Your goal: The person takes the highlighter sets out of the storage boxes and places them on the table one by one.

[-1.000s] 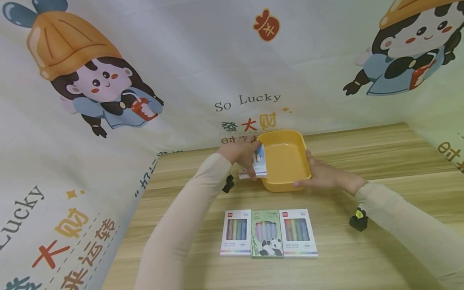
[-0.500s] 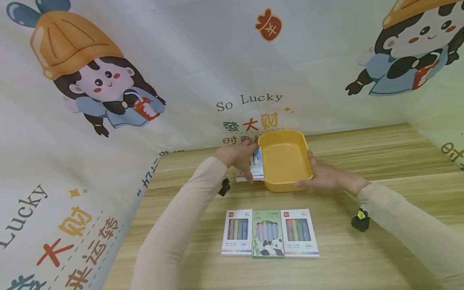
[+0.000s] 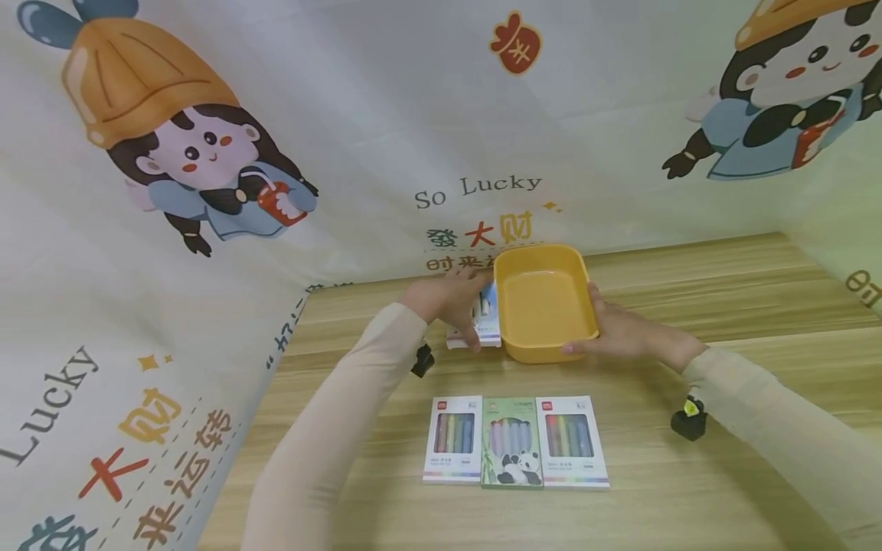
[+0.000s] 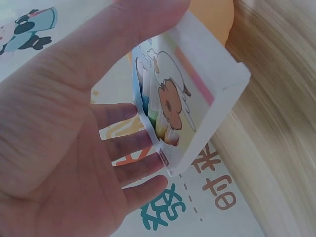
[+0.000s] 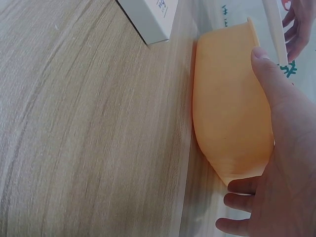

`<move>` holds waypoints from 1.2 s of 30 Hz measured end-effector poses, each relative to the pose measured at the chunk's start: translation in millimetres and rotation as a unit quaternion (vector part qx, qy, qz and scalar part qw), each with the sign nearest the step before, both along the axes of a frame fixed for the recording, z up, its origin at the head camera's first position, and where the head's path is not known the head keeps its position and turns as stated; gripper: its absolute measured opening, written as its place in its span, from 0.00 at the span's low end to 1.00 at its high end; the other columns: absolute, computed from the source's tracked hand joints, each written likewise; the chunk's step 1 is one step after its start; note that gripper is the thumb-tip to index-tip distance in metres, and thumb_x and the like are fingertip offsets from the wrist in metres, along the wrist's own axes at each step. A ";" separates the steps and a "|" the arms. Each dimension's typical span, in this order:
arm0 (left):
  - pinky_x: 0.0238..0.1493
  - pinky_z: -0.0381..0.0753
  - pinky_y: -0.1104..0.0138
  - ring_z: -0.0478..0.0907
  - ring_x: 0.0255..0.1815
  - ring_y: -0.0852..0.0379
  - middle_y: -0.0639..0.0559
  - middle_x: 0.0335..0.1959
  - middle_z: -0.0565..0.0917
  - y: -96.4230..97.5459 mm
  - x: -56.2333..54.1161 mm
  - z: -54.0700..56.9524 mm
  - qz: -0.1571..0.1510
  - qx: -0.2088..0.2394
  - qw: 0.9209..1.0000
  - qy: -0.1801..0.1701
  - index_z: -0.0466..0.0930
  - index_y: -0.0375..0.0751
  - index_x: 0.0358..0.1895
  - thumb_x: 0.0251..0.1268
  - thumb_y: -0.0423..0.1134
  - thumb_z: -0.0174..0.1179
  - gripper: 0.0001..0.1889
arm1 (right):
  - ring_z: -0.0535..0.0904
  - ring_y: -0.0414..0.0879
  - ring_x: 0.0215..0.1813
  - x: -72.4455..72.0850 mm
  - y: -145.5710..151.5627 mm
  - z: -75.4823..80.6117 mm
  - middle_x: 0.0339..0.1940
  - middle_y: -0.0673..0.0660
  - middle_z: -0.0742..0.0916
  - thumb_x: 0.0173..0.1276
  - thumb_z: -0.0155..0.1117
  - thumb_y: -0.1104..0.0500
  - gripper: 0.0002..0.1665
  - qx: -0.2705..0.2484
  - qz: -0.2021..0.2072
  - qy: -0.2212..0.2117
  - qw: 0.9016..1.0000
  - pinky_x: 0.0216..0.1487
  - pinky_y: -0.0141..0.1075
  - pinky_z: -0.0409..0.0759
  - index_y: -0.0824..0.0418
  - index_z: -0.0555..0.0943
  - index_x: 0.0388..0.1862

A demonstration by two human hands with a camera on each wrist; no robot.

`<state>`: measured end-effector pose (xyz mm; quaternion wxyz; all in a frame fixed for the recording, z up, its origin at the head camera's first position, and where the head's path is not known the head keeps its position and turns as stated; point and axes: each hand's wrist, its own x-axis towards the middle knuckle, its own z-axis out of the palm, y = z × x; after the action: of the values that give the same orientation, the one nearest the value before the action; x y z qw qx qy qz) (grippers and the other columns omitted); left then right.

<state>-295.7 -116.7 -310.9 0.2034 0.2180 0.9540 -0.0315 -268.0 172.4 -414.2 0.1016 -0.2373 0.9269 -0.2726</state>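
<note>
My left hand [image 3: 451,300] holds a white-and-blue box of coloured pens [image 3: 488,329] by its edges, just left of the yellow plastic bin. In the left wrist view the thumb lies over one edge of this box [image 4: 173,94] and the fingertips touch the opposite edge; cartoon animals and a pen window show on its face. My right hand [image 3: 623,329] grips the right side of the bin [image 3: 547,353], thumb at its front corner. The right wrist view shows the thumb against the bin's outer wall [image 5: 232,98] and the fingers beyond it. The bin's inside holds nothing.
Three pen boxes lie side by side nearer me: a white box [image 3: 452,459], a green panda box [image 3: 511,467] and another white box [image 3: 573,463]. The wooden table [image 3: 703,291] meets a printed cloth backdrop [image 3: 386,153] behind the bin and at both sides.
The box of pens in my left hand has moved slightly left, from over the bin's left rim to beside it. My right hand stays on the bin. The view has shifted slightly.
</note>
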 end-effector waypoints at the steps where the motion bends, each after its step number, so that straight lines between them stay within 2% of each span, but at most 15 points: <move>1: 0.79 0.49 0.40 0.40 0.83 0.39 0.44 0.83 0.44 0.0 1.0 0.6 0.001 0.000 1.000 -0.001 0.41 0.55 0.81 0.37 0.57 0.80 0.68 | 0.67 0.70 0.73 0.2 0.2 0.2 0.75 0.79 0.62 0.61 0.65 0.31 0.77 0.000 0.000 0.001 1.000 0.71 0.63 0.68 0.76 0.27 0.76; 8: 0.80 0.49 0.41 0.38 0.83 0.39 0.43 0.83 0.43 -1.5 7.7 4.5 0.002 -0.006 1.000 -0.002 0.40 0.53 0.81 0.38 0.58 0.79 0.68 | 0.65 0.70 0.74 -0.1 0.5 -0.1 0.76 0.78 0.60 0.61 0.64 0.30 0.77 -0.001 0.000 -0.001 1.000 0.72 0.63 0.66 0.75 0.27 0.76; 16: 0.81 0.49 0.43 0.39 0.84 0.41 0.45 0.83 0.43 -6.7 11.4 2.3 -0.004 -0.007 1.000 0.006 0.41 0.54 0.81 0.39 0.57 0.79 0.66 | 0.66 0.70 0.73 0.2 0.1 0.2 0.76 0.78 0.61 0.60 0.63 0.28 0.78 0.009 -0.005 -0.004 1.000 0.71 0.64 0.67 0.74 0.27 0.77; 25: 0.79 0.52 0.43 0.42 0.83 0.41 0.44 0.82 0.47 -7.0 18.9 4.8 -0.017 -0.011 1.000 0.013 0.43 0.53 0.81 0.37 0.58 0.80 0.67 | 0.67 0.70 0.73 -1.1 1.0 -2.7 0.76 0.78 0.61 0.60 0.63 0.28 0.78 0.007 -0.005 0.000 1.000 0.71 0.63 0.67 0.73 0.26 0.77; 36: 0.80 0.51 0.44 0.42 0.83 0.40 0.44 0.83 0.46 -14.5 22.0 5.4 -0.012 0.004 1.000 0.019 0.45 0.51 0.80 0.38 0.56 0.80 0.66 | 0.64 0.70 0.74 -1.3 1.8 -2.0 0.77 0.78 0.59 0.61 0.63 0.29 0.78 0.001 -0.002 -0.003 1.000 0.72 0.64 0.66 0.74 0.26 0.76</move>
<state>-273.7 -131.3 -305.5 0.1841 0.2293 0.9552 -0.0343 -269.3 174.2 -416.2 0.1038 -0.2346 0.9274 -0.2722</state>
